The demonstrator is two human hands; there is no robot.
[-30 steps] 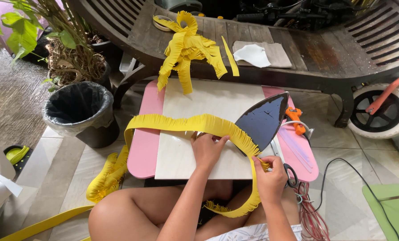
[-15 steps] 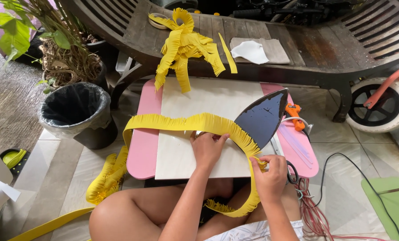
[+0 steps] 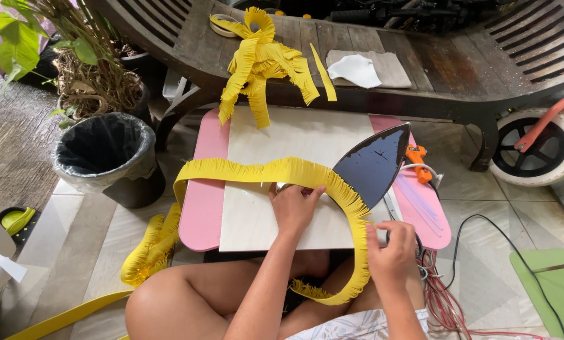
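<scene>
A long yellow fringed paper strip (image 3: 257,171) arches over a pale board (image 3: 294,157) lying on a small pink table (image 3: 201,208). My left hand (image 3: 294,206) presses flat on the board and pins the strip's inner edge. To the right, my right hand (image 3: 392,250) pinches the strip where it curves down past the table's front edge, toward my lap. A dark pointed, leaf-shaped piece (image 3: 376,160) lies on the board's right side, just beyond the strip.
A pile of yellow fringe (image 3: 260,63) and a white scrap (image 3: 356,69) rest on the wooden bench (image 3: 458,69) behind. A black-lined bin (image 3: 105,151) stands left, a potted plant (image 3: 80,69) behind it. An orange tool (image 3: 417,157), cables (image 3: 471,252) and a wheel (image 3: 534,148) are right.
My right hand has slid slightly down and outward along the strip. My left hand stays pressed on the board.
</scene>
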